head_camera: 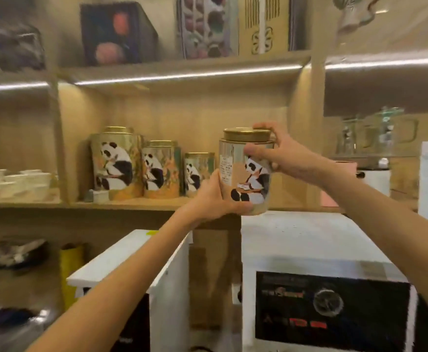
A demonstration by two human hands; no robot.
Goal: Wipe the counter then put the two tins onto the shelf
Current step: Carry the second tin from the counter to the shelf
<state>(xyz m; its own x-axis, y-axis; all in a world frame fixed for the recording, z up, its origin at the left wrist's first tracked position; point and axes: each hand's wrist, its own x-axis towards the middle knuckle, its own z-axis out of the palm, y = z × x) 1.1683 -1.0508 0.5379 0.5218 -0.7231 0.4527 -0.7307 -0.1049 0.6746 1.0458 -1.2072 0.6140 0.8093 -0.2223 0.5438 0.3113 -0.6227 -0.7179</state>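
I hold a round panda tin (238, 171) with a gold lid upright in both hands, just in front of the wooden shelf (131, 205). My left hand (216, 196) cups its lower left side and base. My right hand (281, 154) grips its upper right side near the lid. Three more panda tins stand in a row on the shelf to the left: a large one (115, 163), a middle one (161, 170) and a smaller one (196, 174). The held tin hangs to the right of that row, over the shelf's right end.
White cups (14, 182) fill the shelf bay at left. Two white appliances (317, 262) (136, 265) stand below my arms. Glass jugs (375, 130) sit in the right bay. Boxes (116, 34) line the upper shelf. A yellow roll (72, 270) stands low at left.
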